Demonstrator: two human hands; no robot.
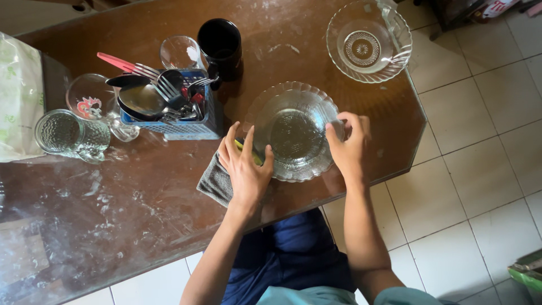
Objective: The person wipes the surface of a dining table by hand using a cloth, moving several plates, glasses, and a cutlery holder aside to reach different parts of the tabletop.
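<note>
A clear glass bowl (291, 129) with a scalloped rim stands on the brown table near its front edge. My left hand (244, 165) grips the bowl's left rim, fingers over the edge. My right hand (349, 146) grips the right rim. Under my left hand lies a grey cloth (215, 183) with a bit of yellow-green showing by the bowl.
A second glass bowl (368, 40) sits at the far right corner. A blue basket (183, 125) holds forks, spoons and a red-handled utensil. A black mug (221, 46), a glass tumbler (179, 52), two glass mugs (70, 134) and a light bag (20, 96) stand left. White floor tiles lie right.
</note>
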